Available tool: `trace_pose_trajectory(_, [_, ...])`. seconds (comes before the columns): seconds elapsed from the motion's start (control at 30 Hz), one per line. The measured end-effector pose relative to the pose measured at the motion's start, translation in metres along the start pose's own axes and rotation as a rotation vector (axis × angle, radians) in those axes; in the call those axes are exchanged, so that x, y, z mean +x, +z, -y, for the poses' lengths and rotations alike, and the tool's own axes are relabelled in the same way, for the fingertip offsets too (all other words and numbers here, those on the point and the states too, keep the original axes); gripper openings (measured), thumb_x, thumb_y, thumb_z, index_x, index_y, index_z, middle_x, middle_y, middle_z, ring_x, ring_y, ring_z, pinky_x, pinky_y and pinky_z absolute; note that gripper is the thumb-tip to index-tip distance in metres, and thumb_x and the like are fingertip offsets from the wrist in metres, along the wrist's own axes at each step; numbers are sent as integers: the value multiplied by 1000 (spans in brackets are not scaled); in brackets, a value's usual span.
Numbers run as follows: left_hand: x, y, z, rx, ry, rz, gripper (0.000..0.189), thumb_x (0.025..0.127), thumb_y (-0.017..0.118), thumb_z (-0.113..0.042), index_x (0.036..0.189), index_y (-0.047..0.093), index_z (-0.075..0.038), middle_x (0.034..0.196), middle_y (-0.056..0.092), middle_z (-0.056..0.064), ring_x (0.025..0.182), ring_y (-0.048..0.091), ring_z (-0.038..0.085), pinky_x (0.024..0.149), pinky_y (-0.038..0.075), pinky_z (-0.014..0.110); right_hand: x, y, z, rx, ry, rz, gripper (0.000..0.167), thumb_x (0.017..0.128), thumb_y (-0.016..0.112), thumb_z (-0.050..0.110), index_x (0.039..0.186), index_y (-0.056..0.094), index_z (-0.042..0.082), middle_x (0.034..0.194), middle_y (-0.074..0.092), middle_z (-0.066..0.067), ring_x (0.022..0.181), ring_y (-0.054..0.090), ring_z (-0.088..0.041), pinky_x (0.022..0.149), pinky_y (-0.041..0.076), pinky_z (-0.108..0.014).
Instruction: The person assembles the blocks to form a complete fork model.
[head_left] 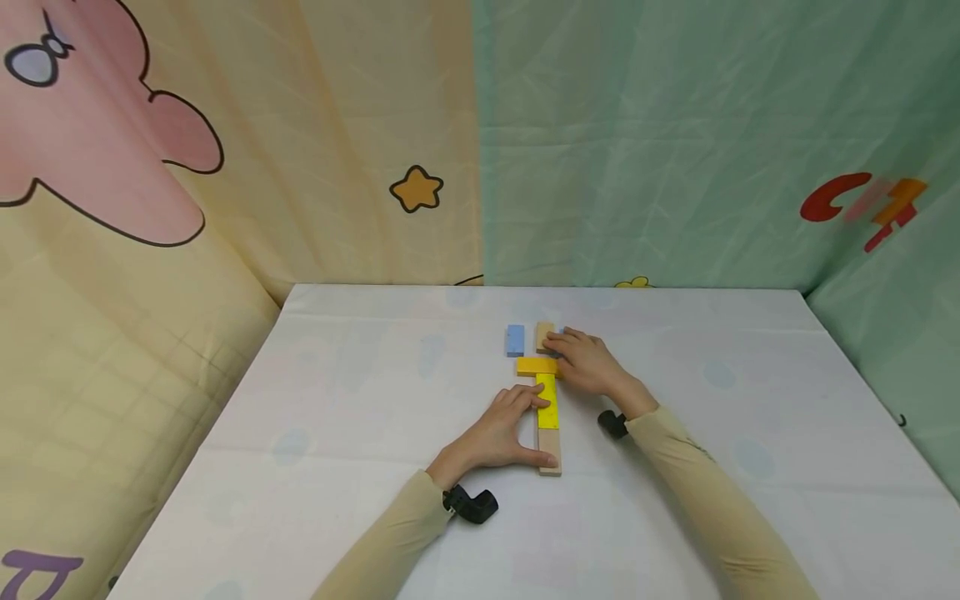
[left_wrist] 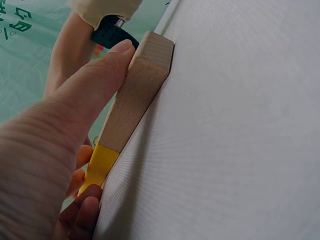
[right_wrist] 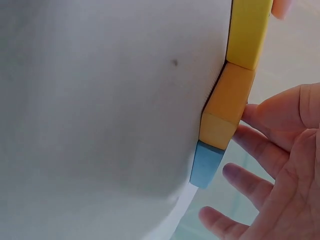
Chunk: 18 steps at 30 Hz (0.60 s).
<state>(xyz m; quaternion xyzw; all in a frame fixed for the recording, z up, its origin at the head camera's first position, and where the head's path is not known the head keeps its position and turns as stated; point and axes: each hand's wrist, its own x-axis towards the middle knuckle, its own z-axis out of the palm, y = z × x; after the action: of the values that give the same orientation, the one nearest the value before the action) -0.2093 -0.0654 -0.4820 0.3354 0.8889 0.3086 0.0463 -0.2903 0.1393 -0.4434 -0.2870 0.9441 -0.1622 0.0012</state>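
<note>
Several toy blocks lie flat on the table. A plain wooden block (head_left: pixel 550 454) and a bright yellow block (head_left: pixel 550 414) form a line away from me, with an orange-yellow block (head_left: pixel 531 365) crosswise at the far end. My left hand (head_left: pixel 491 429) spans the line: its straight thumb rests on the wooden block, its fingers touch the yellow one. Over the far end is my right hand (head_left: pixel 588 362), fingers spread. In the right wrist view its fingertips (right_wrist: pixel 242 131) touch the orange-yellow block; a blue block (right_wrist: pixel 206 165) beyond it is mostly hidden by this hand in the head view.
Farther back stand a light blue block (head_left: pixel 515 339) and a second plain wooden block (head_left: pixel 543 333), side by side with a gap. A white cloth (head_left: pixel 360 400) covers the table. Printed curtains (head_left: pixel 337 167) hang behind and at the sides. Each wrist carries a black camera (head_left: pixel 472 506).
</note>
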Motion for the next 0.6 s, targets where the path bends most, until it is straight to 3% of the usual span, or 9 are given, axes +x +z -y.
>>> trace_pose_trajectory(0.6, [0, -1, -1, 8, -5, 8, 80, 71, 74, -60, 132, 48, -15, 150, 29, -1, 126, 32, 16, 103, 30, 30, -6, 0, 6, -17, 1, 15, 37, 95, 48, 9, 130, 57, 4, 138, 48, -15, 132, 33, -40, 100, 26, -63])
